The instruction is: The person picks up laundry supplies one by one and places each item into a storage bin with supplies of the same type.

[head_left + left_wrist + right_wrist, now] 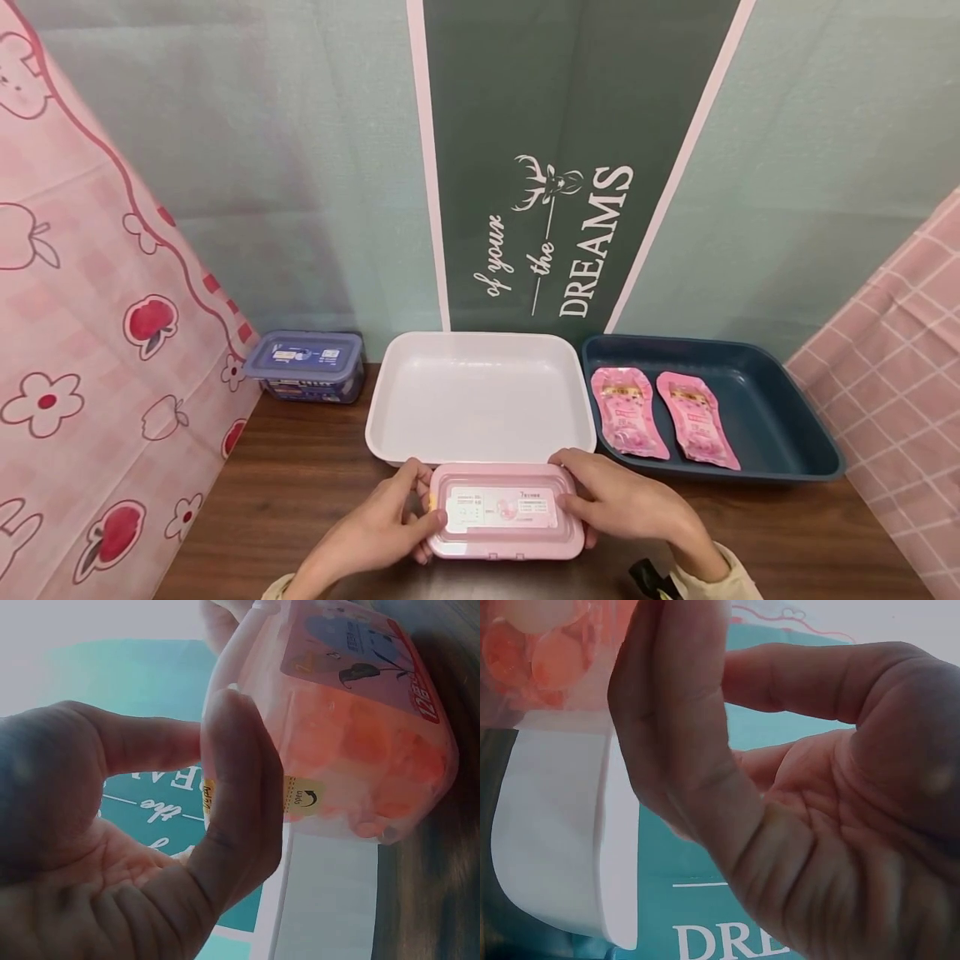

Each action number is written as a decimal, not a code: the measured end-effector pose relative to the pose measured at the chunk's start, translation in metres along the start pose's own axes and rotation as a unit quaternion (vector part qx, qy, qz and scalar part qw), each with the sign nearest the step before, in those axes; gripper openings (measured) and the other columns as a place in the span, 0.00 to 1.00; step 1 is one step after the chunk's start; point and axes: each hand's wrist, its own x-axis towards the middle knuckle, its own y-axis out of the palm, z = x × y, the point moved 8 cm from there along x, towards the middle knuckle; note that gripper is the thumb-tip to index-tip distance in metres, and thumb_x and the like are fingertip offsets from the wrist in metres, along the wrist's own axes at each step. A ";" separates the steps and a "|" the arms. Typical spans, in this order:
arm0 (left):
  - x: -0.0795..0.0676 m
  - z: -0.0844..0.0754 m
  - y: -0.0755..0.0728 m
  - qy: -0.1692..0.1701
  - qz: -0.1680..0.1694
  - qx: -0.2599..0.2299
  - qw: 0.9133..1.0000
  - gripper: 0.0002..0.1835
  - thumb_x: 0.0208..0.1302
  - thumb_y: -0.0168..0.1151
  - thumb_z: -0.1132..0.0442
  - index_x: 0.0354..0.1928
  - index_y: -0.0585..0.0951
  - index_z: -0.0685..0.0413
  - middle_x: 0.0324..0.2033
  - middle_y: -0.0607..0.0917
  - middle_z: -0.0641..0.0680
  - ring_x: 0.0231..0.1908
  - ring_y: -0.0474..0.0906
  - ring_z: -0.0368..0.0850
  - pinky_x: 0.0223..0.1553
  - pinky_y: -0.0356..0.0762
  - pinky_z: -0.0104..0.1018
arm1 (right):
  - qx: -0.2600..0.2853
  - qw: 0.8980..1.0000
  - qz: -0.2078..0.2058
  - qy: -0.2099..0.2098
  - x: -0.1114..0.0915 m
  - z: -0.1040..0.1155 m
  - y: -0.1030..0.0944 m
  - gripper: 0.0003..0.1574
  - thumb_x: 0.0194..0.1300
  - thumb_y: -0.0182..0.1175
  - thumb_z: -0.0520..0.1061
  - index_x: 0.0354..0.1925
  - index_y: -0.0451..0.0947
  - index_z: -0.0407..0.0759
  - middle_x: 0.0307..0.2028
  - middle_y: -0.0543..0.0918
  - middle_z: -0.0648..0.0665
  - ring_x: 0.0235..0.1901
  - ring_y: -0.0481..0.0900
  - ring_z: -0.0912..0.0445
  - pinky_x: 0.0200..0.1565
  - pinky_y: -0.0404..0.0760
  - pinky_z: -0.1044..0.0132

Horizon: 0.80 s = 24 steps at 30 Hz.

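A pink lidded plastic box (506,510) with a printed label on top is at the near middle, in front of the white tray. My left hand (378,521) grips its left end, thumb at the lid's edge and fingers along the side. At the opposite end my right hand (630,500) holds it, thumb on the lid's right edge. Through the clear wall of the box (352,742) in the left wrist view, rounded orange-pink pieces show inside. A yellow "open" sticker (304,796) crosses the side beside the left fingers.
The white tray (480,400) stands behind the box. To its right, a dark blue tray (772,417) bears two pink pouches (628,412) (697,419). A blue lidded box (306,367) sits at back left. A dark object (651,577) lies by the right sleeve. Fabric surrounds the wooden table (247,517).
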 end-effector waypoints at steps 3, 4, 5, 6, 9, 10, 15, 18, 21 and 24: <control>-0.001 -0.003 0.000 0.003 -0.001 -0.003 1.000 0.15 0.76 0.66 0.62 0.51 0.70 0.60 0.37 0.81 0.54 0.19 0.84 0.34 0.22 0.83 0.34 | 0.002 1.000 -0.005 -0.009 -0.004 0.003 -0.002 0.16 0.80 0.61 0.46 0.60 0.73 0.44 0.30 0.80 0.55 0.21 0.82 0.63 0.35 0.81 0.70; -0.001 -0.004 0.000 0.004 -0.003 -0.004 1.000 0.15 0.76 0.66 0.62 0.51 0.70 0.59 0.36 0.81 0.54 0.19 0.84 0.34 0.22 0.84 0.35 | 0.001 1.000 -0.008 -0.014 -0.005 0.005 -0.003 0.16 0.80 0.61 0.46 0.61 0.73 0.44 0.30 0.80 0.56 0.21 0.82 0.64 0.36 0.81 0.70; -0.002 -0.005 0.000 0.003 -0.004 -0.007 1.000 0.15 0.76 0.66 0.62 0.51 0.70 0.59 0.36 0.81 0.54 0.19 0.84 0.34 0.22 0.85 0.37 | 0.000 1.000 -0.013 -0.021 -0.007 0.008 -0.004 0.17 0.80 0.60 0.46 0.61 0.73 0.44 0.30 0.80 0.56 0.22 0.82 0.64 0.36 0.82 0.70; -0.002 -0.006 0.000 0.002 -0.006 -0.012 1.000 0.15 0.76 0.66 0.61 0.52 0.70 0.59 0.36 0.81 0.54 0.19 0.84 0.35 0.22 0.85 0.39 | 0.000 1.000 -0.017 -0.025 -0.009 0.010 -0.004 0.17 0.80 0.60 0.46 0.62 0.72 0.44 0.31 0.80 0.56 0.22 0.82 0.65 0.35 0.82 0.69; -0.003 -0.009 -0.001 0.000 -0.012 -0.028 1.000 0.16 0.76 0.66 0.60 0.52 0.70 0.59 0.33 0.83 0.54 0.18 0.84 0.36 0.22 0.87 0.43 | -0.001 0.999 -0.032 -0.035 -0.014 0.016 -0.008 0.19 0.81 0.60 0.48 0.64 0.72 0.46 0.33 0.79 0.55 0.22 0.81 0.65 0.34 0.82 0.70; -0.003 -0.010 -0.001 0.000 -0.014 -0.032 0.999 0.16 0.76 0.66 0.60 0.53 0.70 0.59 0.32 0.83 0.54 0.18 0.84 0.36 0.23 0.87 0.45 | -0.005 0.998 -0.039 -0.039 -0.015 0.018 -0.009 0.19 0.81 0.60 0.48 0.64 0.72 0.47 0.33 0.79 0.55 0.22 0.81 0.65 0.34 0.82 0.70; -0.003 -0.017 -0.004 0.014 -0.033 -0.069 0.997 0.15 0.75 0.66 0.64 0.51 0.70 0.62 0.33 0.80 0.55 0.18 0.83 0.37 0.22 0.87 0.45 | 0.027 0.997 -0.070 -0.034 -0.018 0.023 -0.015 0.20 0.81 0.60 0.49 0.66 0.73 0.48 0.39 0.80 0.47 0.20 0.81 0.62 0.27 0.84 0.65; -0.002 -0.021 -0.008 0.026 -0.053 -0.091 0.994 0.14 0.73 0.66 0.68 0.50 0.70 0.65 0.34 0.78 0.55 0.19 0.82 0.37 0.21 0.86 0.41 | 0.068 0.994 -0.085 -0.020 -0.018 0.024 -0.019 0.23 0.81 0.60 0.48 0.68 0.73 0.48 0.43 0.81 0.43 0.20 0.80 0.61 0.23 0.84 0.60; -0.002 -0.024 -0.014 0.038 -0.077 -0.100 0.991 0.14 0.72 0.66 0.70 0.50 0.71 0.66 0.35 0.78 0.55 0.22 0.82 0.36 0.22 0.85 0.38 | 0.098 0.990 -0.099 -0.008 -0.018 0.025 -0.023 0.25 0.81 0.61 0.47 0.71 0.72 0.47 0.35 0.83 0.44 0.19 0.79 0.58 0.22 0.83 0.61; -0.003 -0.027 -0.019 0.052 -0.095 -0.110 0.988 0.13 0.71 0.65 0.72 0.51 0.71 0.67 0.37 0.77 0.56 0.25 0.81 0.36 0.23 0.85 0.38 | 0.118 0.987 -0.112 -0.001 -0.018 0.025 -0.027 0.28 0.80 0.61 0.46 0.72 0.70 0.44 0.25 0.81 0.46 0.18 0.78 0.56 0.23 0.81 0.64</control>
